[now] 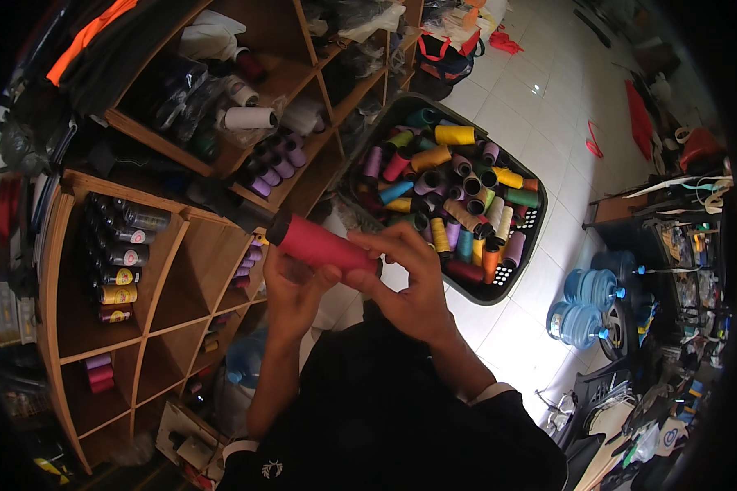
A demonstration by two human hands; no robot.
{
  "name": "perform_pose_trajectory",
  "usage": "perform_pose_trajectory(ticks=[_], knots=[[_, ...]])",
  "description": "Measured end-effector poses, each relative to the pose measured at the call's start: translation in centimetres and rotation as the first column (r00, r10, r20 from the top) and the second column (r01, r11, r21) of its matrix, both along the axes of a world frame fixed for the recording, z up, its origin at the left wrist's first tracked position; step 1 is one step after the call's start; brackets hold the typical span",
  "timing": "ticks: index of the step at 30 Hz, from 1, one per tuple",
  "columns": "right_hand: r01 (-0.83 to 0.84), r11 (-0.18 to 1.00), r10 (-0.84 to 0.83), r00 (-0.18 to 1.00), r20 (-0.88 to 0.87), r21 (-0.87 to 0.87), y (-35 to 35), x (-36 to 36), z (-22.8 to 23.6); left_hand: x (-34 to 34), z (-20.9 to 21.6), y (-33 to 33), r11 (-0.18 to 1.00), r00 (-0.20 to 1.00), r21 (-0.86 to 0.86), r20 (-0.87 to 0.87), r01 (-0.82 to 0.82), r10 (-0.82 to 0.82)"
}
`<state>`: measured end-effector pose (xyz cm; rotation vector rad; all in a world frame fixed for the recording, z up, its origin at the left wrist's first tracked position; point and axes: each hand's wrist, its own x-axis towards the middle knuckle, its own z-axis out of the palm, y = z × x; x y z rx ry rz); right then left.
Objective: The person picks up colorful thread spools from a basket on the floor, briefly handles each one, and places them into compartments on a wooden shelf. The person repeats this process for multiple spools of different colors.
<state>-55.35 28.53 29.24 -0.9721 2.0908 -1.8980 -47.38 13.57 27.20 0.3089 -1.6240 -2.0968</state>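
A spool of red-pink thread (323, 250) with dark ends lies between my two hands, tilted from upper left to lower right. My left hand (293, 290) grips it from below near its left end, the thumb along its underside. Around its right end close the thumb and fingers of my right hand (405, 282). Just beyond my hands stands a black basket (512, 282) heaped with thread spools in many colours, among them a yellow spool (454, 135) and an orange spool (490, 263).
Wooden cubbyhole shelves (188, 282) on the left hold thread spools, several dark-capped ones (128, 255) among them. Lilac spools (274, 164) sit in an upper compartment. Blue water jugs (585, 303) stand on the tiled floor (508, 335) at right, near a cluttered rack (680, 237).
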Motion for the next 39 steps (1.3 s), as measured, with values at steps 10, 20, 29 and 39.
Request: perform_pose_trajectory(ticks=[10,20,29,39], knots=[[-0.035,0.999,0.034,0.993,-0.111,-0.010,0.5,-0.2,-0.1,-0.1,1.7,0.6,0.999,0.995,0.051,0.102,-0.020,0.015],[-0.048,0.999,0.046,0.989,-0.139,-0.008,0.6,0.0,0.1,0.5,0.8,0.3,0.964,0.986,0.248,0.114,0.094,-0.125],[-0.065,0.993,0.063,0.998,-0.024,-0.094,0.8,0.0,0.1,-0.1,1.8,0.5,0.943,0.967,0.211,-0.073,0.256,-0.246],[-0.014,0.995,0.013,1.000,-0.014,-0.097,0.7,0.9,0.7,0.0,3.7,1.6,0.921,0.984,0.345,-0.087,0.178,-0.158]])
